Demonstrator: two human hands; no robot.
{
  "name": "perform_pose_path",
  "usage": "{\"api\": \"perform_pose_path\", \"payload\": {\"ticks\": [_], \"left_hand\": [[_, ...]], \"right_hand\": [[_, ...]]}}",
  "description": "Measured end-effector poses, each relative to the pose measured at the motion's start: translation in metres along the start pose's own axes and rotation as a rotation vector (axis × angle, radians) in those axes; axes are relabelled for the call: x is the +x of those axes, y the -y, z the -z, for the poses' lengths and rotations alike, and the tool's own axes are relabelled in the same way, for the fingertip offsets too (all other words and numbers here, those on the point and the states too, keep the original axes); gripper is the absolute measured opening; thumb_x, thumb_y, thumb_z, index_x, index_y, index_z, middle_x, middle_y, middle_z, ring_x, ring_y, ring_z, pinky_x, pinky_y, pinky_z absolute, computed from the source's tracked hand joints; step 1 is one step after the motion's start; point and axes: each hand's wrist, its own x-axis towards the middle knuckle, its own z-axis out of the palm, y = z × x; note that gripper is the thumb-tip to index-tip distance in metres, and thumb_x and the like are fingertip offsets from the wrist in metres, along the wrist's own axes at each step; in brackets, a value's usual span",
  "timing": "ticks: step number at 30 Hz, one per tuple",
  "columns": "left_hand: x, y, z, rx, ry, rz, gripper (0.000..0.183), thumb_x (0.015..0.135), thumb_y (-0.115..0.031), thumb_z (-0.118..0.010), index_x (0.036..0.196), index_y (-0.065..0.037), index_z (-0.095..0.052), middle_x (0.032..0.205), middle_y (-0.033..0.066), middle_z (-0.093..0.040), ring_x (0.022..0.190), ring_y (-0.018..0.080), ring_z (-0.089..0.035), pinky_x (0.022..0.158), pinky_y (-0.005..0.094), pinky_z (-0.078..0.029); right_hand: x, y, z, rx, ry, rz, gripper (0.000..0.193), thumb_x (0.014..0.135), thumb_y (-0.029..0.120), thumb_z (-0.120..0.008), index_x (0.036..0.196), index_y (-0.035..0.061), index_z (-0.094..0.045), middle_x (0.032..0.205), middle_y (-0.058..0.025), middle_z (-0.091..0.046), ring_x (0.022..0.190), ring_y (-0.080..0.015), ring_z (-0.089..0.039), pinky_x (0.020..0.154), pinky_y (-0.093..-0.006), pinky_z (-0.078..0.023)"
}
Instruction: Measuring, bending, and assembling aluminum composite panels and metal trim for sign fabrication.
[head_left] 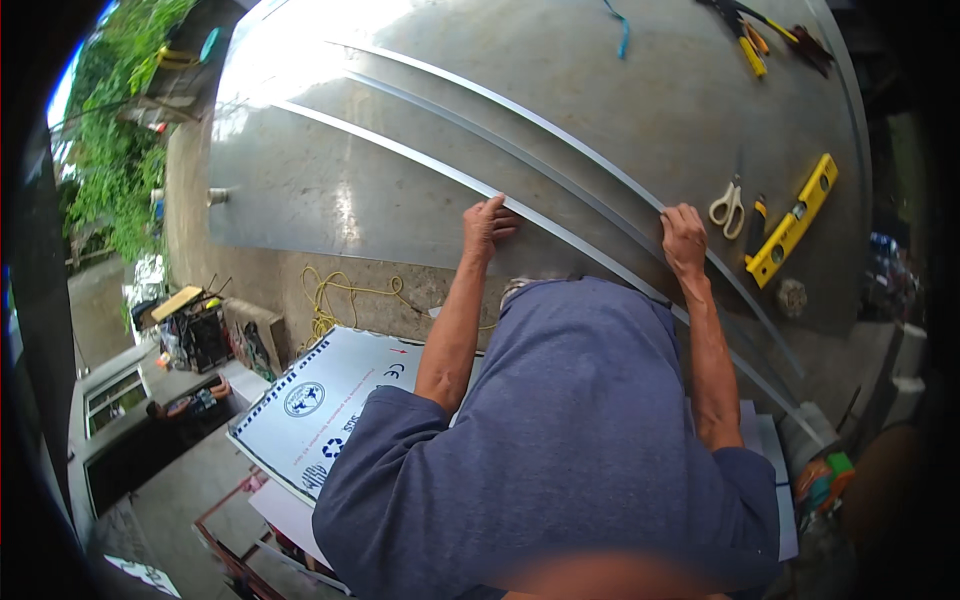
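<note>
Two long, narrow metal strips run diagonally over a large grey sheet-metal surface [390, 205]. My left hand [487, 228] pinches the edge of the nearer strip [390, 144] between thumb and fingers. Farther right, my right hand [684, 240] has its fingertips closed on the farther strip [540, 120]. Between the two lies a duller grey band [470, 127]; whether it is a third strip or a reflection, I cannot tell. My right hand and forearm hide parts of the strips, whose right ends reach past the arm.
Right of my right hand lie white-handled scissors [728, 210], a yellow spirit level [793, 220] and a dark cutter [757, 222]. Yellow-handled pliers [748, 48] sit at the far right. A printed white panel [330, 400] and yellow cord [322, 300] are at the near left.
</note>
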Motion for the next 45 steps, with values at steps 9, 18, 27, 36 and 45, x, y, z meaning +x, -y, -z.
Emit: {"api": "perform_pose_path", "payload": {"ticks": [9, 18, 27, 36, 45], "left_hand": [[-0.011, -0.004, -0.008, -0.019, -0.061, -0.071, 0.041, 0.087, -0.040, -0.076, 0.091, 0.000, -0.064, 0.083, 0.0149, -0.071, 0.067, 0.0220, -0.073, 0.050, 0.0284, -0.057], [-0.010, -0.007, -0.018, 0.003, -0.153, -0.054, 0.039, 0.087, -0.040, -0.077, 0.086, -0.003, -0.063, 0.077, 0.0125, -0.071, 0.060, 0.0202, -0.072, 0.045, 0.0282, -0.054], [-0.004, -0.010, -0.019, 0.037, -0.205, -0.010, 0.028, 0.092, -0.029, -0.070, 0.084, -0.002, -0.065, 0.073, 0.0115, -0.072, 0.058, 0.0204, -0.072, 0.041, 0.0307, -0.052], [-0.018, -0.020, -0.038, -0.224, -0.084, -0.233, 0.041, 0.094, -0.039, -0.067, 0.102, 0.001, -0.065, 0.082, 0.0112, -0.068, 0.058, 0.0168, -0.065, 0.051, 0.0261, -0.051], [-0.060, -0.054, -0.053, -0.383, 0.023, -0.374, 0.040, 0.095, -0.029, -0.068, 0.113, 0.004, -0.053, 0.095, 0.0138, -0.068, 0.079, 0.0246, -0.073, 0.070, 0.0365, -0.061]], "right_hand": [[-0.021, 0.024, 0.007, 0.118, 0.157, 0.103, 0.007, 0.090, 0.007, -0.061, 0.096, 0.0027, -0.062, 0.091, -0.0132, -0.057, 0.088, -0.0341, -0.056, 0.078, -0.0435, -0.046], [-0.011, 0.021, -0.011, 0.061, 0.260, 0.055, 0.009, 0.092, 0.011, -0.058, 0.090, 0.0027, -0.056, 0.089, -0.0151, -0.055, 0.087, -0.0367, -0.057, 0.077, -0.0458, -0.046], [0.030, 0.029, 0.006, 0.151, 0.207, -0.021, 0.013, 0.098, 0.014, -0.053, 0.093, 0.0018, -0.055, 0.088, -0.0162, -0.060, 0.083, -0.0378, -0.059, 0.075, -0.0455, -0.047], [0.027, 0.067, 0.034, 0.561, 0.532, -0.253, 0.016, 0.101, 0.016, -0.052, 0.094, 0.0025, -0.055, 0.075, -0.0042, -0.061, 0.060, -0.0081, -0.054, 0.053, -0.0257, -0.044], [-0.057, 0.076, 0.054, 0.738, 0.635, -0.357, 0.013, 0.099, 0.015, -0.059, 0.095, 0.0044, -0.053, 0.075, 0.0022, -0.052, 0.063, -0.0054, -0.048, 0.058, -0.0223, -0.040]]}}
